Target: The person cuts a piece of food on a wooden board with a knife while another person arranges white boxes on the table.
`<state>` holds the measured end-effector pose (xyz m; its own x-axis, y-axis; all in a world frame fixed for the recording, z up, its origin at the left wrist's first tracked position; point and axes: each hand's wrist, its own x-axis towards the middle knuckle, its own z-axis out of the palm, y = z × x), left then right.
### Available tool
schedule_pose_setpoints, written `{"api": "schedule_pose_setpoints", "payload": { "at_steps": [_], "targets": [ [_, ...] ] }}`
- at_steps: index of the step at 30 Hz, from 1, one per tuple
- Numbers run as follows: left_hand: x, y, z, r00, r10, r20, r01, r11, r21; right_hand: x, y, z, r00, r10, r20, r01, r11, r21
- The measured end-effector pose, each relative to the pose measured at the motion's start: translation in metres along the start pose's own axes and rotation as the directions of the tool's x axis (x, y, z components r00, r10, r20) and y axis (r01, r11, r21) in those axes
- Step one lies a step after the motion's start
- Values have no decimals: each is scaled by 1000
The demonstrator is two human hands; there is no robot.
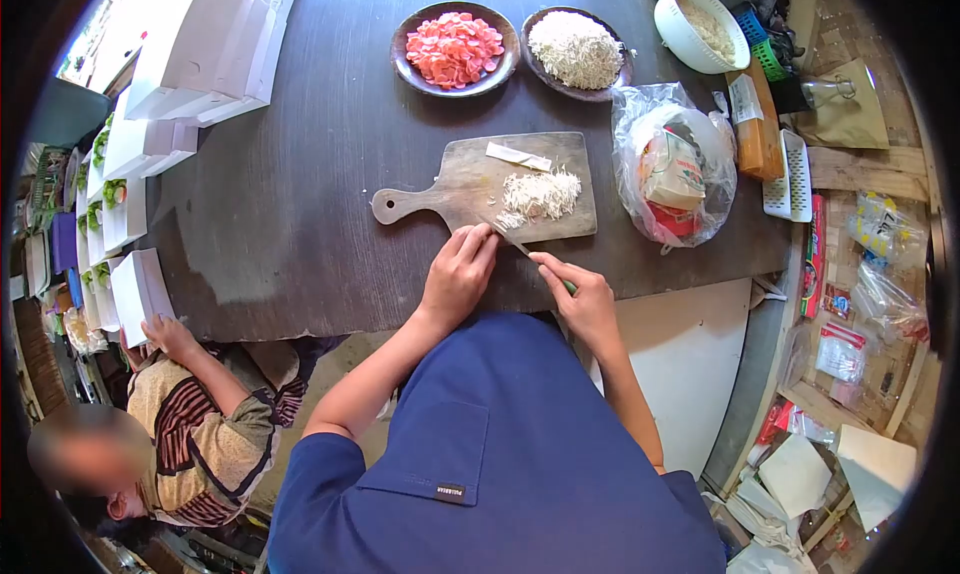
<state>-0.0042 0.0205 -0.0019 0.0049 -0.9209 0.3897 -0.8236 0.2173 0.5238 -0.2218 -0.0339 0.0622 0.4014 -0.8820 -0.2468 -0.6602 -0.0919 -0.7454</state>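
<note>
A wooden cutting board (pixel 460 169) lies on the dark table, its handle pointing left. On it are a pile of white shreds (pixel 541 194) and a pale flat piece (pixel 518 157). My right hand (pixel 583 299) is closed round the green handle of a knife (pixel 515 242), whose blade reaches the board's front edge. My left hand (pixel 462 266) rests at that edge beside the blade tip, its fingers bent together; whatever they hold is hidden. Behind the board stand a bowl of pink slices (pixel 454 50) and a bowl of white shreds (pixel 575 50).
A plastic bag (pixel 672 166) with packets sits right of the board, near a white bowl (pixel 701 26) and a wooden block (pixel 755 124). White boxes (pixel 205 54) line the left side, where another person (pixel 205 424) holds one. The table (pixel 290 224) ends close before me.
</note>
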Motion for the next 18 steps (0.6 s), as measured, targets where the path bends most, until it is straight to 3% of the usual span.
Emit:
{"api": "schedule_pose_setpoints", "payload": {
  "at_steps": [4, 10, 18],
  "targets": [
    [-1, 0, 3, 1000, 5, -29, -4, 1000, 13, 0, 6, 5, 999, 38, 12, -39, 999, 3],
    [-3, 3, 3, 999, 30, -40, -27, 998, 65, 17, 0, 18, 996, -86, -37, 86, 996, -4],
    [-7, 7, 8, 999, -1, -52, 6, 996, 88, 0, 2, -5, 999, -34, 14, 34, 999, -16]
  ]
}}
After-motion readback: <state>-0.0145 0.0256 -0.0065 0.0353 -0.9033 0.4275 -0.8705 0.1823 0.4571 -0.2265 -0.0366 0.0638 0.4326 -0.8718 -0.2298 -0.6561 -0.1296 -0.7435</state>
